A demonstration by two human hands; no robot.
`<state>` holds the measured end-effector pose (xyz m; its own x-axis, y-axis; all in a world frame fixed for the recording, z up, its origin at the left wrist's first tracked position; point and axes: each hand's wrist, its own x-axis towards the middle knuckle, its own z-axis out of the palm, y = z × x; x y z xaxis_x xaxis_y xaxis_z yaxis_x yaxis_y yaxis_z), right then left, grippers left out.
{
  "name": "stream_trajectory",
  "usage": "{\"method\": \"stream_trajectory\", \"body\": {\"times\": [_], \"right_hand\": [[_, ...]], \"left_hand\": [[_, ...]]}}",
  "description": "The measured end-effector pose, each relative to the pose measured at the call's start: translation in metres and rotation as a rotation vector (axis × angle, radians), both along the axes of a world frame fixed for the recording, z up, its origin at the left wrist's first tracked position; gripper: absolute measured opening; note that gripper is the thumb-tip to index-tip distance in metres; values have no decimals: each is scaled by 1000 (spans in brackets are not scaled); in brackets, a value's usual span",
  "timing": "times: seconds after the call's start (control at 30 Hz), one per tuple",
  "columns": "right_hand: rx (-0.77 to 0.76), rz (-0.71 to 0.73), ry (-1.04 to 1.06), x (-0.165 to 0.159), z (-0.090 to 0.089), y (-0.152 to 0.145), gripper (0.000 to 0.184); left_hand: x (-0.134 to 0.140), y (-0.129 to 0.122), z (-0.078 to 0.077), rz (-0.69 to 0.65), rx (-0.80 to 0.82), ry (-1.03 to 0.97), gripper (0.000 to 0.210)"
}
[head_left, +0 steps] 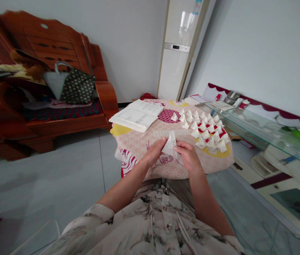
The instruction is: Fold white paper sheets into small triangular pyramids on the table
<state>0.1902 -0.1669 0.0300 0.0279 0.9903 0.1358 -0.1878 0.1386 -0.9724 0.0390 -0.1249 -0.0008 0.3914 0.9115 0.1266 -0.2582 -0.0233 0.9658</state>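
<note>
Between my two hands, above the near part of the table, is a partly folded piece of white printed paper that comes to a point at the top. My left hand pinches its left edge. On the other side, the thumb and fingers of my right hand grip the right edge. Several small folded paper shapes with pointed tips stand in loose rows on the right of the table. An open book with printed pages lies at the back left, apart from both hands.
A patterned pink and yellow cloth covers the table. Close on the right stands a glass-topped cabinet with cups and papers on it. A wooden sofa holding bags is on the left. Behind the table rises a white air conditioner.
</note>
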Motion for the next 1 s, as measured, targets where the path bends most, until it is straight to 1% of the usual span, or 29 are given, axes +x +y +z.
{"method": "stream_trajectory", "body": {"times": [0.1, 0.2, 0.27, 0.37, 0.43, 0.53, 0.63, 0.7, 0.8, 0.9, 1.0], "right_hand": [[14, 72, 91, 1, 2, -1, 4], [-14, 120, 147, 2, 0, 1, 6], [-23, 142, 164, 3, -2, 1, 7], [-25, 162, 184, 5, -4, 1, 10], [-25, 166, 200, 6, -3, 1, 12], [-34, 167, 218, 7, -3, 2, 15], [-58, 161, 242, 7, -3, 3, 17], [-77, 126, 281, 6, -4, 4, 16], [-111, 52, 344, 6, -8, 6, 14], [-143, 14, 387, 6, -12, 7, 14], [-150, 25, 421, 7, -15, 9, 13]], "left_hand": [[-2, -2, 4, -74, -103, -99, 62], [-5, -5, 13, -108, -125, -213, 54], [-7, -6, 18, -149, -139, -251, 47], [-12, -4, 18, -227, -187, -267, 38], [-15, -2, 15, -246, -237, -283, 36], [-18, 1, 12, -243, -322, -322, 36], [-18, 1, 12, -240, -400, -350, 29], [-17, 1, 15, -221, -447, -350, 21], [-14, 0, 19, -158, -513, -343, 11], [-11, -2, 24, -97, -559, -353, 11], [-10, -6, 28, -60, -552, -368, 9]]}}
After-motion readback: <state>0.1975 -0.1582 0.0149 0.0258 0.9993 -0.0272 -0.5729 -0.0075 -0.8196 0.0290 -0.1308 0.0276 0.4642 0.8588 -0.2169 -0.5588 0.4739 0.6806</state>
